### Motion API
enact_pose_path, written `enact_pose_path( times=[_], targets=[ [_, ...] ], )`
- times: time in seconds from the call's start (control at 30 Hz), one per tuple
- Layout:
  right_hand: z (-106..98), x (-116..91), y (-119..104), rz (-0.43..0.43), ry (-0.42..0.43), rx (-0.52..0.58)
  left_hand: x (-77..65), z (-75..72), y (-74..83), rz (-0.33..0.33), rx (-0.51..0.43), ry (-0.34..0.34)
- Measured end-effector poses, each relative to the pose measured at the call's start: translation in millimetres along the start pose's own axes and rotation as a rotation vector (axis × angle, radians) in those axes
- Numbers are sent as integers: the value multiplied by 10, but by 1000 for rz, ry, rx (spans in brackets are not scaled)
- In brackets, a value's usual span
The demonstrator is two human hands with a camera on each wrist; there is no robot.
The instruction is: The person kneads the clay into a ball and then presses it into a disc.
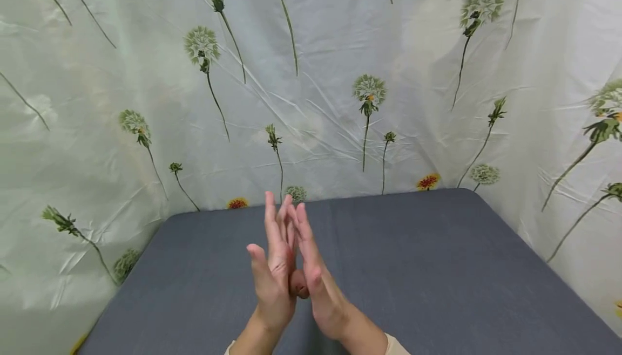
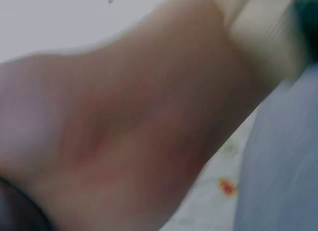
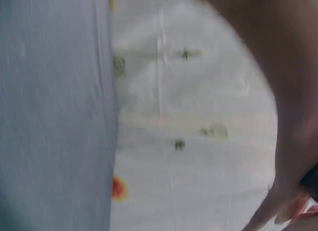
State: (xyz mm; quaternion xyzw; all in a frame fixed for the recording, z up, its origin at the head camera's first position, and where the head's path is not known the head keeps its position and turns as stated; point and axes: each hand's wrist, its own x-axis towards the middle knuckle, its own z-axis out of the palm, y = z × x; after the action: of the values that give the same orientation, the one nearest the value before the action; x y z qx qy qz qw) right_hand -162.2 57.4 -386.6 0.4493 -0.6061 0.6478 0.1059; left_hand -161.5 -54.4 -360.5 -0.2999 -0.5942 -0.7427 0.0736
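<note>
In the head view my left hand [image 1: 277, 279] and right hand [image 1: 323, 290] stand upright over the table, palms facing each other. Their fingers are straight, and the tips come close together at the top. Between the lower palms sits a small rounded reddish-brown lump [image 1: 299, 285], touched from both sides; its kind cannot be made out. The left wrist view is mostly filled by blurred skin, and the lump is not discernible there. At the right edge of the right wrist view, part of a hand [image 3: 298, 156] shows beside a small dark shape [image 3: 311, 183].
A dark grey cloth-covered table [image 1: 427, 258] with rounded far corners lies under the hands. Behind it and along both sides hangs a pale curtain [image 1: 320, 107] printed with dandelions and orange flowers. Light sleeves [image 1: 396, 346] cover the forearms.
</note>
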Motion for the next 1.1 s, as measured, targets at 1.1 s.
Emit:
enact_pose_path(
  times=[1.1],
  targets=[
    [-220, 253, -61, 188, 50, 2, 102, 149, 38, 23, 70, 26]
  ],
)
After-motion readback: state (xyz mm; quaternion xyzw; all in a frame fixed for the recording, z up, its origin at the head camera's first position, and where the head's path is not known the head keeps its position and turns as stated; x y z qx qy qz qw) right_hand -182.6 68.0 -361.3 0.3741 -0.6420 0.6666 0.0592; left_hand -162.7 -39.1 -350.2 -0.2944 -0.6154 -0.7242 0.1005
